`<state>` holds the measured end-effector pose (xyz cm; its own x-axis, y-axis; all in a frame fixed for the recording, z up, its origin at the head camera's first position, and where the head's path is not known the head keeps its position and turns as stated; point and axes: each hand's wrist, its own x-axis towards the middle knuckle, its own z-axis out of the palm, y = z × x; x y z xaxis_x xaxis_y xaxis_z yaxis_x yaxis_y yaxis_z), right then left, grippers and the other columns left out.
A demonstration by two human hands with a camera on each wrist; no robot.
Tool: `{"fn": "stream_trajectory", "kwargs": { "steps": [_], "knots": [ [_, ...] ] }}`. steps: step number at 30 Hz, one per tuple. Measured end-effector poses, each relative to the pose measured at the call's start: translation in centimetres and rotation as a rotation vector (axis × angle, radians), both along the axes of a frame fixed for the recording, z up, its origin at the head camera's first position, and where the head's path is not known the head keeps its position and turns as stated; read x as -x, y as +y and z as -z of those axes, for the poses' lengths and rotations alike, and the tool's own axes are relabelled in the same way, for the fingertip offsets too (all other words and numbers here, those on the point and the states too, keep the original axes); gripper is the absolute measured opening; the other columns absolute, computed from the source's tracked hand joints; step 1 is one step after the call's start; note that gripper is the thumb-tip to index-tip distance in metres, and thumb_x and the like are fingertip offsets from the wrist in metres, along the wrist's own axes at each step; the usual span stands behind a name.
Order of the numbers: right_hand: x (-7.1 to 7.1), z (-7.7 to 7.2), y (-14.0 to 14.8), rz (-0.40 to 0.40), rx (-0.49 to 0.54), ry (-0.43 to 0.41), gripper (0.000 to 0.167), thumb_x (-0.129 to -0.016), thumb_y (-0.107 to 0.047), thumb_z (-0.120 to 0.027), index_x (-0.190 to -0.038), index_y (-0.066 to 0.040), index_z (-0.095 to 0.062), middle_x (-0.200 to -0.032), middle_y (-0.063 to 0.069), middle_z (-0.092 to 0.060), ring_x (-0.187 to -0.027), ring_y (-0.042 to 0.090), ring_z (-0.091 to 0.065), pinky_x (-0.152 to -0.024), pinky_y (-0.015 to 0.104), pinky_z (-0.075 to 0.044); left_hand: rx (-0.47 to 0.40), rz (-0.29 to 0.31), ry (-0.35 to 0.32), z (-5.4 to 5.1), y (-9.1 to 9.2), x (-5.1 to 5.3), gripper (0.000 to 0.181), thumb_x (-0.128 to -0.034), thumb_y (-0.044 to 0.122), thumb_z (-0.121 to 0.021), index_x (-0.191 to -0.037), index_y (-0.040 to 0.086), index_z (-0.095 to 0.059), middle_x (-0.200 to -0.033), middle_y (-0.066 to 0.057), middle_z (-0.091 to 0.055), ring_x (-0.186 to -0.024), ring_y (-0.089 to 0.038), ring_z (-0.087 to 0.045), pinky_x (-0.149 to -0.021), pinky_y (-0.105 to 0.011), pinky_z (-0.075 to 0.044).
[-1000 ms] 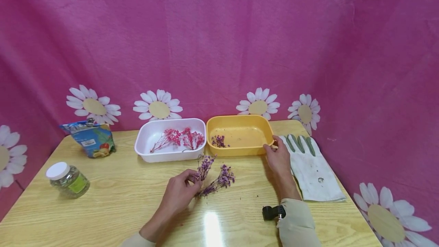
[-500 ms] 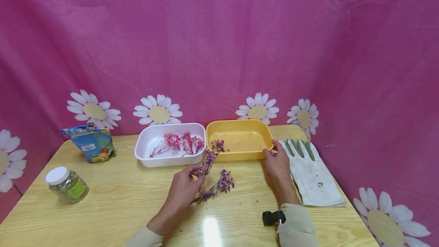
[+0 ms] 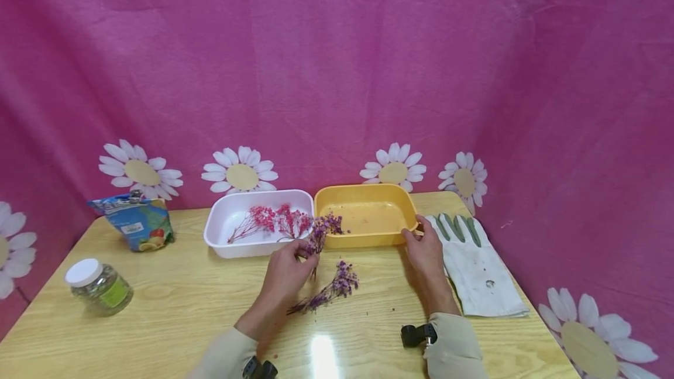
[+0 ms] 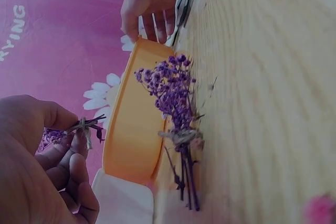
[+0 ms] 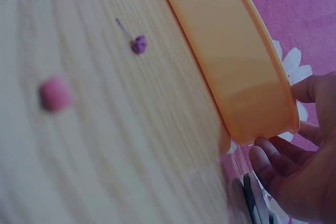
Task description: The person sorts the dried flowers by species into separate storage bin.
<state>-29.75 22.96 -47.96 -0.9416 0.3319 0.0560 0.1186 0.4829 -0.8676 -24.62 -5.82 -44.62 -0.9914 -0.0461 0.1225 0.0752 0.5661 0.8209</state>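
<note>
My left hand pinches a small bunch of dried purple flowers by its stems; twine binds the stems in the left wrist view. The flower heads reach the front left corner of a yellow tub. More purple blossoms lie inside that corner, partly overlapped by the held bunch. A second tied purple bunch lies on the table, just right of my left hand. My right hand holds the tub's right end, thumb at the rim and fingers against the outer wall.
Left of the yellow tub stands a white tub with pink dried flowers. A work glove lies at the right. A lidded jar and a blue pouch stand at the left. Loose bits dot the table.
My left hand has moved forward and slightly right, bringing the pinched purple bunch from above the table to the yellow tub's front left corner. My right hand keeps its place on the tub.
</note>
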Motion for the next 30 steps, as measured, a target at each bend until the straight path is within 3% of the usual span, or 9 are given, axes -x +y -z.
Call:
{"fn": "stream_trajectory", "kwargs": {
  "steps": [7, 12, 18, 30],
  "knots": [
    [0.0, 0.0, 0.0, 0.007, -0.004, -0.011, 0.057, -0.095, -0.027, -0.055, -0.145, -0.008, -0.037, -0.136, 0.020, -0.050, -0.114, 0.034, -0.057, -0.096, 0.044, -0.046, 0.032, 0.012, 0.021, -0.6, 0.0, 1.4, 0.019, -0.0816, 0.027, -0.070, -0.094, 0.013, -0.069, -0.077, 0.002, -0.068, -0.066, -0.012, -0.058, -0.068, -0.029, -0.048],
    [0.0, 0.1, 0.0, 0.009, -0.007, -0.008, 0.056, -0.095, -0.026, -0.055, -0.145, -0.008, -0.037, -0.134, 0.020, -0.051, -0.113, 0.034, -0.057, -0.098, 0.045, -0.045, 0.028, 0.030, 0.025, -1.1, 0.4, 2.3, 0.025, -0.0830, 0.028, -0.070, -0.102, 0.011, -0.069, -0.081, 0.000, -0.069, -0.065, -0.012, -0.058, -0.066, -0.028, -0.048],
    [0.1, -0.1, 0.1, 0.006, -0.012, -0.021, 0.057, -0.095, -0.027, -0.054, -0.145, -0.009, -0.036, -0.135, 0.020, -0.050, -0.115, 0.034, -0.056, -0.100, 0.046, -0.044, 0.005, 0.054, 0.047, -1.4, 0.9, 3.5, 0.022, -0.0830, 0.027, -0.070, -0.099, 0.012, -0.068, -0.083, -0.002, -0.070, -0.063, -0.012, -0.059, -0.064, -0.029, -0.048],
    [0.1, -0.2, 0.0, 0.017, 0.003, -0.048, 0.057, -0.095, -0.029, -0.054, -0.146, -0.011, -0.035, -0.137, 0.018, -0.049, -0.115, 0.032, -0.055, -0.100, 0.046, -0.044, 0.068, 0.033, 0.062, -1.9, 1.9, 6.0, 0.028, -0.0824, 0.032, -0.069, -0.102, 0.012, -0.068, -0.084, -0.002, -0.071, -0.070, -0.015, -0.062, -0.067, -0.030, -0.050]
  ]
}}
